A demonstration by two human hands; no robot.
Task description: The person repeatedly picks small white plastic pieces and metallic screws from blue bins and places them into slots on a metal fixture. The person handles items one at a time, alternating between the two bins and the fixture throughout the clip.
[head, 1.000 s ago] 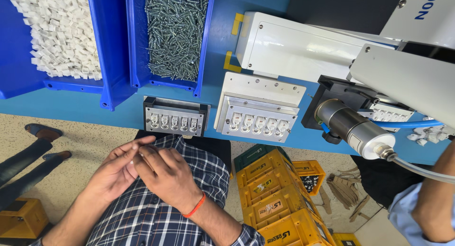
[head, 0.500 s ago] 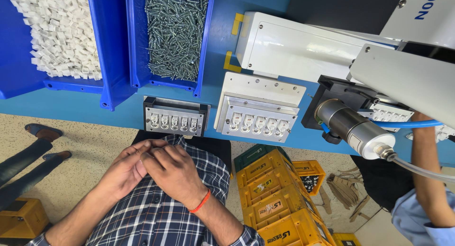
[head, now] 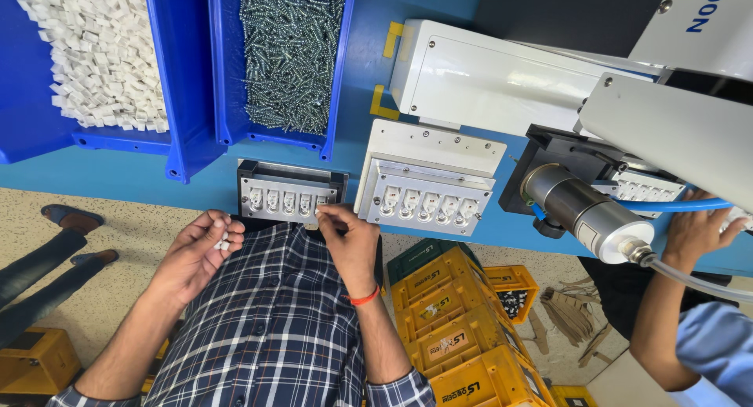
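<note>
My left hand (head: 196, 254) is cupped over my checked shirt, holding a few small white plastic pieces (head: 223, 241) in its fingers. My right hand (head: 349, 238) has its fingertips pinched at the right end of a small black fixture (head: 289, 194) with a row of white parts in its slots. Whether it holds a piece between the fingertips is hidden. A larger white fixture (head: 427, 179) with several slots lies just right of it on the blue bench (head: 196, 189).
Two blue bins sit at the back: one with white plastic pieces (head: 94, 54), one with metal screws (head: 290, 54). A white machine with a grey cylinder (head: 584, 211) stands at right, where another person's hand (head: 698, 230) reaches in. Yellow crates (head: 459, 336) lie on the floor.
My hands, joined at my lap before, have parted. The right hand rose to the black fixture's right end; the left stayed lower with the white pieces.
</note>
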